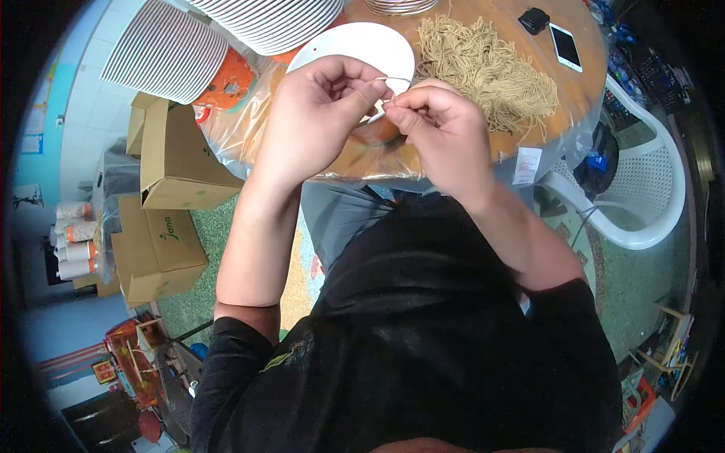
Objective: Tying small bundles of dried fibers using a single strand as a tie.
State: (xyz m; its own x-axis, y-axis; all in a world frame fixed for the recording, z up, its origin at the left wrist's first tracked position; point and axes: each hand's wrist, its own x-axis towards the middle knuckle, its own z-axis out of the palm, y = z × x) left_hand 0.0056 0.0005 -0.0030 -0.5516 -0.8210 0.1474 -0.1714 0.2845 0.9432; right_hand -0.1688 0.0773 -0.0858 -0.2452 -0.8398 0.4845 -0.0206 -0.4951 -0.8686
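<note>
Both hands meet over the near edge of a white round plate-like disc [370,44], which has a small hole near its left rim. My left hand [321,113] is closed, with thumb and index finger pinching a thin pale string [397,78]. Close beside it, my right hand [447,124] pinches the same string between thumb and forefinger. A short loop of it shows between the fingertips; whether it passes through the disc is hidden by the fingers. Just right of the disc lies a tangled heap of tan strings [487,72].
Tall stacks of white discs [166,51] stand at the back left of the plastic-covered round table [340,167]. A phone [565,47] and a small black item [534,20] lie at the far right. Cardboard boxes [185,162] stand left, a white plastic chair [649,189] right.
</note>
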